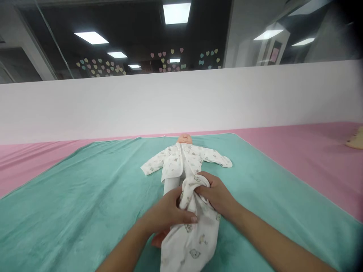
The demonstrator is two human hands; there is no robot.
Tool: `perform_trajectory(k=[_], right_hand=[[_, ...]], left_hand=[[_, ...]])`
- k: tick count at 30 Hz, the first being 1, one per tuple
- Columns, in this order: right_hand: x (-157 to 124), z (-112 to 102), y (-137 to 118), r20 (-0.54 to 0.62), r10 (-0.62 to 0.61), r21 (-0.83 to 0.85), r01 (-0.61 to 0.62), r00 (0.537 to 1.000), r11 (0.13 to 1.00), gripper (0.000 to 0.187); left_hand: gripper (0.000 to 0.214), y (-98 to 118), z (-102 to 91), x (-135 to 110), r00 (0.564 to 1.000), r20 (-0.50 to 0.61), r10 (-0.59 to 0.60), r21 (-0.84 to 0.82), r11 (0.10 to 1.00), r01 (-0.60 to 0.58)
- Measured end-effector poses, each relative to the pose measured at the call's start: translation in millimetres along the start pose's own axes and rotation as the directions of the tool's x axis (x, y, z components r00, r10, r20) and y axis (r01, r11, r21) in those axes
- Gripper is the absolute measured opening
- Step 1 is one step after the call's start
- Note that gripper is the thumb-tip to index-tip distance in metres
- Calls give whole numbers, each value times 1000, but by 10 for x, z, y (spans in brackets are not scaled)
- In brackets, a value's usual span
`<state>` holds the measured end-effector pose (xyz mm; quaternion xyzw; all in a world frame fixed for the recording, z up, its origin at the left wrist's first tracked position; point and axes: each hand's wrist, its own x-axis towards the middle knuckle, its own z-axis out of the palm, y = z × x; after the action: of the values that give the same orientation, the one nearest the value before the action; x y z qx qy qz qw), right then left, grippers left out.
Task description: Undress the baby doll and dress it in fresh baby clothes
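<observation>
The lower part of a white printed baby garment (193, 241) lies bunched over the legs of a baby doll (185, 139), running off the bottom of the view. Relative to the doll, both forearms reach in from below. The left hand (167, 213) lies across the cloth, fingers pressed together, their tips on its near side. The right hand (217, 194) sits just beyond, fingers curled over the gathered top fold, pinching it; their tips are hidden in the cloth. Under the left hand, a pinkish bit of the doll shows, too covered to make out. The doll lies on a teal blanket (70, 200).
</observation>
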<state>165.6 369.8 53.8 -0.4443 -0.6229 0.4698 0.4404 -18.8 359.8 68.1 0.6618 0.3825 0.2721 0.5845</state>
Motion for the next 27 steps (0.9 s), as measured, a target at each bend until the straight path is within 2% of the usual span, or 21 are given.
perform_trajectory(k=[1, 3, 6, 8, 10, 12, 15, 17, 20, 25, 27], right_hand=[[7, 18, 13, -27, 5, 2, -4, 1000, 1000, 13], [14, 32, 22, -14, 40, 23, -40, 999, 999, 16], [6, 6, -12, 173, 102, 108, -122, 980, 987, 27], [-9, -13, -50, 302, 103, 159, -156, 948, 975, 43], [-25, -13, -71, 324, 95, 198, -165, 941, 966, 60], [-34, 7, -55, 255, 93, 258, -161, 962, 953, 65], [-31, 44, 24, 127, 82, 423, -129, 988, 897, 58], [-22, 59, 81, 107, 67, 515, -113, 992, 850, 55], [-12, 61, 134, 177, 31, 550, -125, 984, 826, 52], [-7, 30, 107, 278, 27, 438, -152, 960, 886, 49], [-8, 12, 59, 354, 32, 403, -184, 935, 896, 50]], left_hand=[[52, 5, 24, -3, 1000, -18, -7, -9, 1000, 7], [46, 1, 56, 3, 992, -123, -11, -96, 995, -1], [43, -23, 50, 31, 967, -254, -32, -372, 926, -67], [44, -36, 25, 50, 966, -256, -41, -528, 843, -104], [43, -37, 2, 61, 975, -218, -31, -604, 789, -110], [44, -23, -5, 60, 985, -169, -26, -623, 777, -86], [42, 14, 17, 44, 989, -143, -25, -588, 806, -64], [40, 35, 37, 34, 990, -141, -28, -572, 818, -58], [41, 36, 48, 36, 988, -147, -46, -596, 801, -51], [40, -40, 13, 73, 987, -163, 17, -694, 708, -127], [41, -64, -3, 78, 988, -157, 12, -709, 694, -121]])
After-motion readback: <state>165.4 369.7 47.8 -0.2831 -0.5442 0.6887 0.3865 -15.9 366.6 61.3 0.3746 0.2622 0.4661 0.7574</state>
